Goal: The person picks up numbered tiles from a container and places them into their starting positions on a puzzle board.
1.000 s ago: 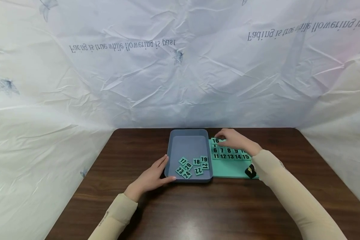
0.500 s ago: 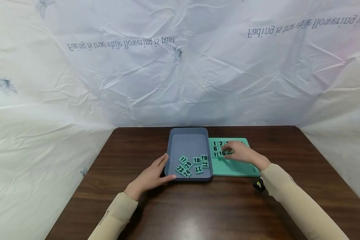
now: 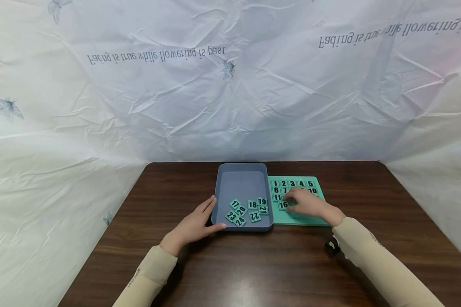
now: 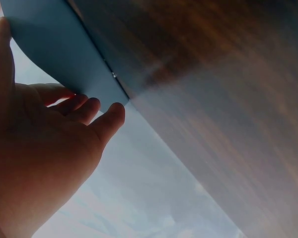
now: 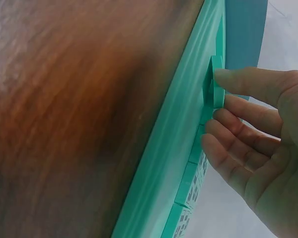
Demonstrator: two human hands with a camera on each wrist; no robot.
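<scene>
My right hand (image 3: 307,202) pinches a green number tile marked 16 (image 3: 283,205) between thumb and index finger, just below the row starting with 11. In the right wrist view, the pinched tile (image 5: 217,82) stands tilted over the rim of the green number board (image 5: 159,163). Rows of numbered tiles fill the upper part of the board (image 3: 292,219), some hidden by the hand. My left hand (image 3: 190,226) rests at the near left corner of the grey-blue tray (image 3: 242,229), its fingers lightly bent against the wall in the left wrist view.
Several loose tiles, such as the 17 tile (image 3: 235,204) and the 22 tile (image 3: 255,216), lie in the near half of the tray. The board stands against the tray's right side on a brown wooden table (image 3: 169,179). A small black object (image 3: 332,246) shows by the right sleeve.
My right hand has brought the 16 tile from the board's top left corner down toward the near side, below the filled rows. My left hand has stayed at the tray.
</scene>
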